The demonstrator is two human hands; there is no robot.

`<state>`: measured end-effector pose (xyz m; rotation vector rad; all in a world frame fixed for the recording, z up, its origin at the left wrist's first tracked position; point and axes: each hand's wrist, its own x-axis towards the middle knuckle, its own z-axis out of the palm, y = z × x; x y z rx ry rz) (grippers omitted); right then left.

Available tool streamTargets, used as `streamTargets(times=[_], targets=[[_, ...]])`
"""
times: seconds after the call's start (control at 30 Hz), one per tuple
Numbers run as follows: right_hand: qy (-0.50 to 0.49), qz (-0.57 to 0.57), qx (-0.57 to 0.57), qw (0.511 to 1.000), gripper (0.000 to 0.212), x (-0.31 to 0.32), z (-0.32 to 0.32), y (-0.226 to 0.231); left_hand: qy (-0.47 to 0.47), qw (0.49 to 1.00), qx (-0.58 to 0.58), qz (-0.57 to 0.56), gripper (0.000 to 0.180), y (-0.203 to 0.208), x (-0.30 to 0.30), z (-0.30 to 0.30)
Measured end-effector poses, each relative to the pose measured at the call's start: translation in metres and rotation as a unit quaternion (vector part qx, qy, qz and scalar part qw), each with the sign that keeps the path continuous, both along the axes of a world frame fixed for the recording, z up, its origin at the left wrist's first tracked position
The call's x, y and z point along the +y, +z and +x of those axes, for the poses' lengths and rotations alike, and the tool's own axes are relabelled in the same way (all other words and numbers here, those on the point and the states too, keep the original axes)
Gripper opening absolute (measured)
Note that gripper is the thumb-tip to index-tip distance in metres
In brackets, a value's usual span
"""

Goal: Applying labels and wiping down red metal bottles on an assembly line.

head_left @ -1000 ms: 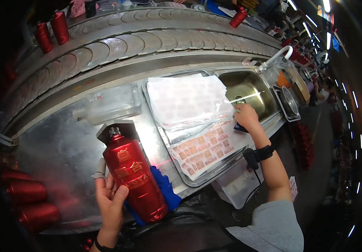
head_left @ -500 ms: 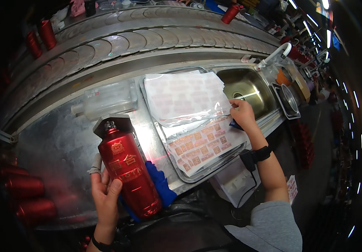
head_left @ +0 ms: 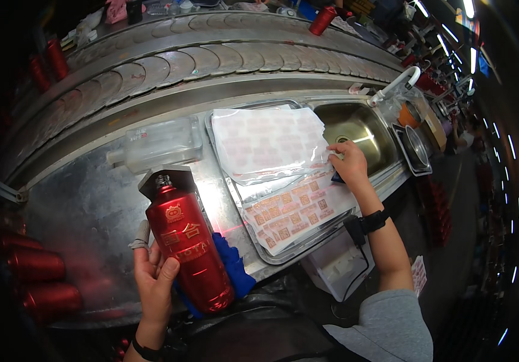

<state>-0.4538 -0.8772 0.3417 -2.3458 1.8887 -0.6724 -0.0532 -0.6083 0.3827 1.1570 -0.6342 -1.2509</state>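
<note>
A glossy red bottle with gold lettering leans with its bare threaded neck in a dark angular rest. My left hand is closed against its left side, thumb on the front; one finger wears a pale wrap. Part of a blue cloth shows beneath and beside the bottle. My right hand pinches the right edge of a clear film sheet, whose pale printing shows through. Below that lies a sheet of gold-and-red stickers. Both sheets rest on a metal tray.
A clear rectangular bottle lies left of the tray. Beyond runs a slatted conveyor. A sink with a white faucet is at the right. Red bottles lie at the left; a white bin stands below the bench.
The view has shifted slightly. My right hand stays at the film's edge, its fingers a little differently set. The left hand remains on the red bottle.
</note>
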Motion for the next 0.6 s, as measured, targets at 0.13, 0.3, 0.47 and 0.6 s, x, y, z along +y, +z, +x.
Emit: streamTargets(times=[0.13, 0.3, 0.47, 0.6], targets=[[-0.005, 0.074, 0.008, 0.997, 0.019, -0.006, 0.002, 0.006, 0.0, 1.0, 0.006, 0.008, 0.092, -0.002, 0.0, 0.001], [0.018, 0.108, 0.046, 0.993, 0.015, -0.014, 0.005, 0.018, 0.004, 1.0, 0.006, 0.009, 0.093, -0.003, 0.001, 0.002], [0.033, 0.092, 0.097, 0.99, 0.01, -0.024, 0.006, 0.014, 0.003, 1.0, 0.01, 0.006, 0.093, -0.001, 0.001, 0.001], [0.042, 0.04, 0.047, 0.997, 0.009, -0.033, 0.029, 0.017, 0.003, 1.0, 0.008, 0.009, 0.091, -0.001, 0.001, 0.001]])
